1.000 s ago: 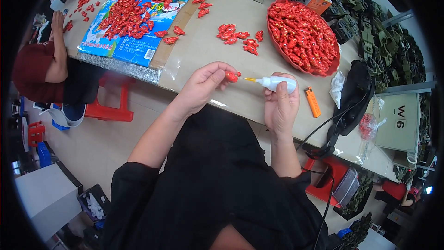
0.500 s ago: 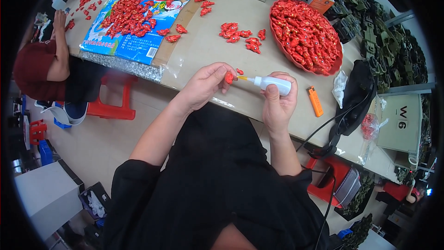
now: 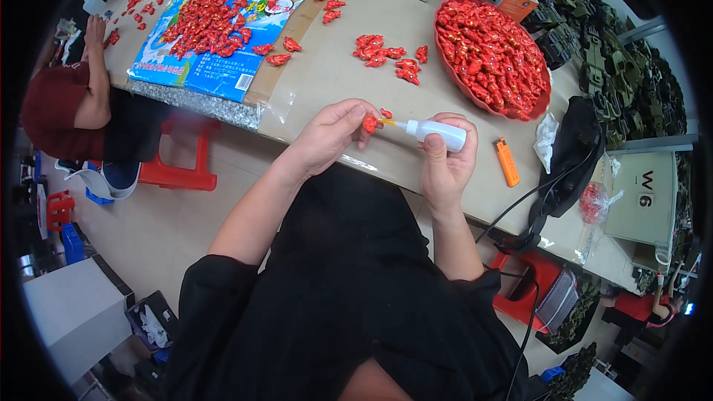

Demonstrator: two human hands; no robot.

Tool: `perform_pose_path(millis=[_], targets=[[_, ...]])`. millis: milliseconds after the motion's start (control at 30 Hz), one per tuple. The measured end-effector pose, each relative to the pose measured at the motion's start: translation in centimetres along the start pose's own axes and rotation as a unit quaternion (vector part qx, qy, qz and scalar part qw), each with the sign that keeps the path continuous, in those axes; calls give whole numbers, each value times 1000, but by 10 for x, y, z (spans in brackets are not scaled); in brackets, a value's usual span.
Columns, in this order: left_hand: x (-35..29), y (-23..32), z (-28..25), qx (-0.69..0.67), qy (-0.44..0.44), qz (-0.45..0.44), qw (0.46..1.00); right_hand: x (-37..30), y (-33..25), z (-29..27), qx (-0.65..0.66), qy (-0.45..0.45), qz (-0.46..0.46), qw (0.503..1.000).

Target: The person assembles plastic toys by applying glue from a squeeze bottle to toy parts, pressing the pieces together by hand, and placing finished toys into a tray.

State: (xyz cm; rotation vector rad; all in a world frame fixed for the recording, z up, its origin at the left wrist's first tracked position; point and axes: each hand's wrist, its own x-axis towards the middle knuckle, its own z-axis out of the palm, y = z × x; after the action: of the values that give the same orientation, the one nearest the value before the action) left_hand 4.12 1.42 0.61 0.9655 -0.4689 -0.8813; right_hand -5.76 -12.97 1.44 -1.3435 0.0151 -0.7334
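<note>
Pinched in the fingers of my left hand (image 3: 332, 134) is a small red plastic figure piece (image 3: 370, 124). My right hand (image 3: 450, 167) is wrapped round a white squeeze bottle (image 3: 440, 135) with a thin yellowish nozzle. The bottle lies nearly level, and its tip points left, at or very close to the figure piece; whether they touch I cannot tell. Just beyond my left fingertips a smaller red part (image 3: 386, 113) rests on the table. Several red figures (image 3: 379, 52) form a loose group farther up the table.
A red bowl (image 3: 548, 96) heaped with red figures stands at right, near an orange lighter (image 3: 507, 162), crumpled tissue (image 3: 545, 141) and a black bag (image 3: 575, 141). More figures cover a blue cardboard sheet (image 3: 215, 82) at left. A co-worker (image 3: 67, 104) sits beyond it.
Both hands stay nearly in place, the bottle tip still by the figure piece. The bottle and figure have shifted very slightly. At the far right, a person in red has moved their arms.
</note>
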Motion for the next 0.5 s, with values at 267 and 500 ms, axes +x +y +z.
perform_pose_path(millis=[267,500], targets=[[0,0,1,9,-1,0,1000,0,0,-1,-13,-1,-5,1000],[0,0,1,10,5,2,1000,0,0,-2,-28,-5,-9,1000]])
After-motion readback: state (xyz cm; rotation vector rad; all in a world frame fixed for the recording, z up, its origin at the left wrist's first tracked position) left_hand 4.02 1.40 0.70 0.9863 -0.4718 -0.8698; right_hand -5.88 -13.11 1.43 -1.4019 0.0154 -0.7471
